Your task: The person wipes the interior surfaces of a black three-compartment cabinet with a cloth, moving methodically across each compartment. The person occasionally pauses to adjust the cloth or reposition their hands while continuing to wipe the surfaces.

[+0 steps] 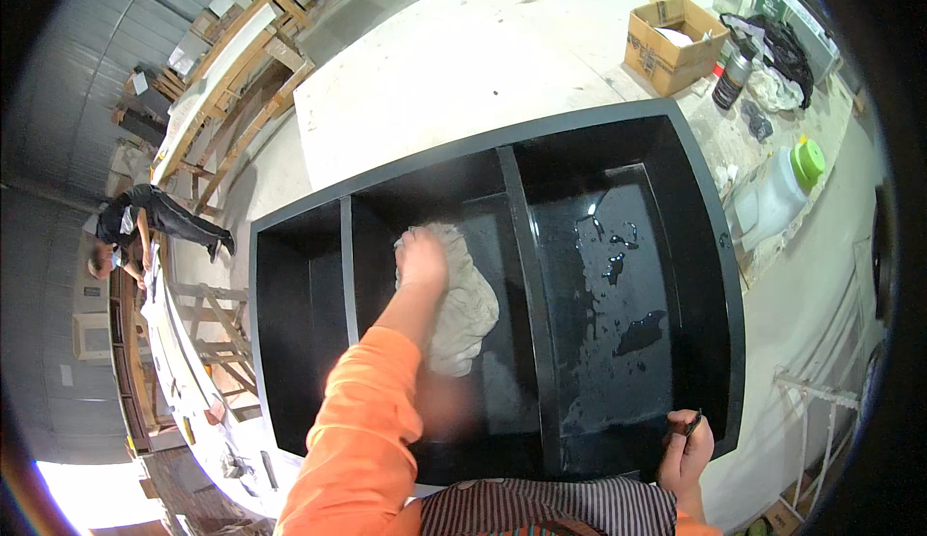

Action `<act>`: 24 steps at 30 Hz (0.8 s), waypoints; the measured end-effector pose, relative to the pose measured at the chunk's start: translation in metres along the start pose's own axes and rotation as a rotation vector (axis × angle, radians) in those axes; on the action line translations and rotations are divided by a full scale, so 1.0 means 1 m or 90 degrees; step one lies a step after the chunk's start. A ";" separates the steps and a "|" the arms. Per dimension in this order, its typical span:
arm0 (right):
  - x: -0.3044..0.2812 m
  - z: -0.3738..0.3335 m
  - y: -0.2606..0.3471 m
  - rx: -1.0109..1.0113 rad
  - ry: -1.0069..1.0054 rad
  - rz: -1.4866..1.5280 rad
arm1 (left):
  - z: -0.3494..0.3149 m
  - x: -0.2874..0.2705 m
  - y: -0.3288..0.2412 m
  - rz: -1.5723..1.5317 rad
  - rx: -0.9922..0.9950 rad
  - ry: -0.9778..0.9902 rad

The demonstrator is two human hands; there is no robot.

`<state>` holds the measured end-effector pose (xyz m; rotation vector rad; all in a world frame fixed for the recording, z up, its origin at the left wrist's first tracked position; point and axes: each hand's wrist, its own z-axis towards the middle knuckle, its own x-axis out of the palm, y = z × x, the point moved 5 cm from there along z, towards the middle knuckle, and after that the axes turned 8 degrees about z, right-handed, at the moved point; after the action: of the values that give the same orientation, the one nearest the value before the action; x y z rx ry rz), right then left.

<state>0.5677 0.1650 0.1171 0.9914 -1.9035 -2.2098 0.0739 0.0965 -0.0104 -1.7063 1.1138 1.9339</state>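
A large black box point(526, 295), split by two dividers into three compartments, lies open side up on the table before me. In its middle compartment my left hand point(421, 260) is closed on a crumpled, off-white cloth point(465, 304), which rests against the floor of the box. My right hand point(686, 449) is at the near right corner, fingers curled around a small dark thing point(693, 424) too hidden to name. Puddles and drops of water point(639, 331) lie on the right compartment's floor. Damp-looking streaks show in the middle one.
Beyond the box stretches a pale table point(425, 82). At far right stand a cardboard box point(673, 45), a dark spray can point(734, 76), a black plastic bag point(784, 51) and a green-capped jug point(778, 188). On the left, another person point(145, 222) bends over a long workpiece near wooden trestles point(237, 92).
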 end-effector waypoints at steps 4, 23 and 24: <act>-0.003 -0.002 0.000 -0.026 -0.012 0.022 | -0.007 -0.055 0.017 0.249 0.159 -0.004; -0.004 -0.006 -0.005 0.003 0.011 0.010 | -0.023 -0.087 0.036 0.305 0.386 -0.001; -0.003 -0.007 -0.006 0.010 0.011 0.018 | -0.031 -0.078 0.032 0.285 0.362 0.073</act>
<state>0.5758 0.1623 0.1129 0.9754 -1.9192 -2.1672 0.0905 0.0730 0.0743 -1.3370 1.9936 1.5157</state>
